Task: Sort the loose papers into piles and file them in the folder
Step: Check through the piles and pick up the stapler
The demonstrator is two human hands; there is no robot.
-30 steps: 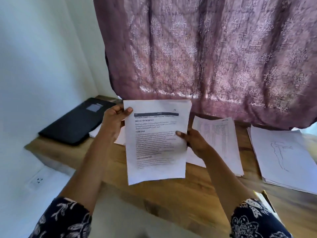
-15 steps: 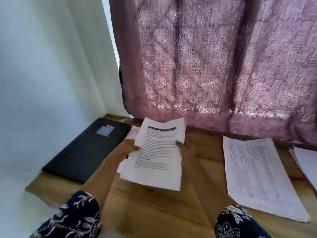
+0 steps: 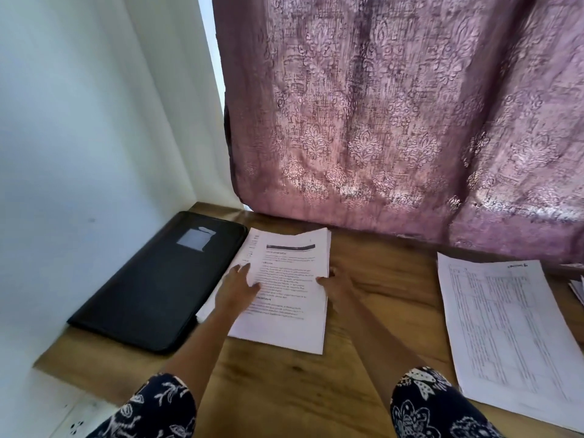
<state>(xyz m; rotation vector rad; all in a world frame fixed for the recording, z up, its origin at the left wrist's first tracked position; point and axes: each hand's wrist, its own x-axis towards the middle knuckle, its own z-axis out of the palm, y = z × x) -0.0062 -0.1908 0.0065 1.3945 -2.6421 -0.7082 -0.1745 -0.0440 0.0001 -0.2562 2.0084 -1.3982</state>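
Where the white wall point(image 3: 79, 121) meets the wooden desk point(image 3: 300, 390), a black folder point(image 3: 158, 286) lies flat and closed. It is matte, with rounded corners and a pale rectangular window on its cover. Just right of the folder, the left hand point(image 3: 237, 287) lies on the left edge of a printed sheet point(image 3: 290, 298), fingers straight and spread on the paper, gripping nothing. The sheet is white with a dark header bar and blurred lines of text. It lies on a pile of similar pages point(image 3: 249, 248), whose edges show at its top left, touching the folder's right side. At the sheet's right edge the right hand point(image 3: 336, 284) pinches the paper, thumb on top and fingers curled beside the edge; their tips are hard to make out. Well right of the folder lies a second pile point(image 3: 505, 336), printed with fine table columns too small to read, its near corner cut off by the frame. Farthest from the folder, only a sliver of another pile point(image 3: 578, 287) shows. Behind it all hangs a mauve curtain point(image 3: 395, 121) with a woven damask pattern. Dark floral sleeves point(image 3: 423, 406) cover both forearms.
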